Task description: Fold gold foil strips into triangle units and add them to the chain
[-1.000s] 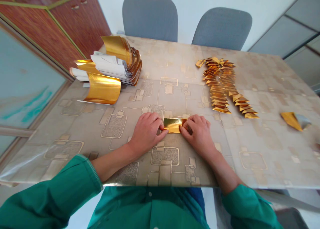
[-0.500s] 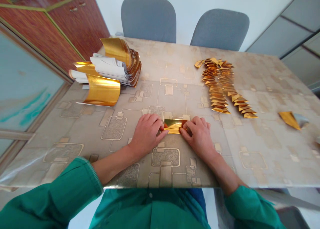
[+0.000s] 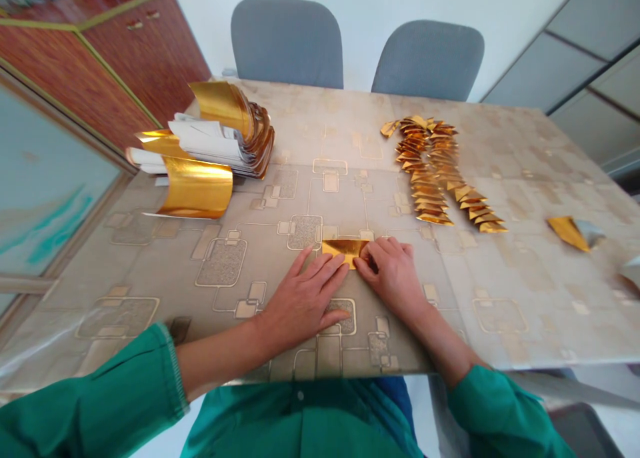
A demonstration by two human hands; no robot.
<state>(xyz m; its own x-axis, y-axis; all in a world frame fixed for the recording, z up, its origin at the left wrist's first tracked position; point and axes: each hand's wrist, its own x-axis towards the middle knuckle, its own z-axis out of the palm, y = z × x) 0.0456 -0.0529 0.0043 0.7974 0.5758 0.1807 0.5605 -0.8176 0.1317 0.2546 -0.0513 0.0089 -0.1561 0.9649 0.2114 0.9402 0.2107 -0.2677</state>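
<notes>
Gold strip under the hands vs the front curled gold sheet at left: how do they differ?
Size: the gold strip is narrow and small; the curled gold sheet is clearly larger.
Pose: the strip lies low on the table; the sheet bows upward in a curve.
Contact: the left hand and right hand touch the strip; neither touches the sheet.
Shared: both show a shiny gold surface.

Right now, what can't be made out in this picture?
All in the head view:
Small gold foil strip: lower left part under the left hand, right end under the right hand.
White-and-brown object: cut off by the right edge.
Two grey rounded-back chairs: seats hidden by the beige patterned table.
</notes>
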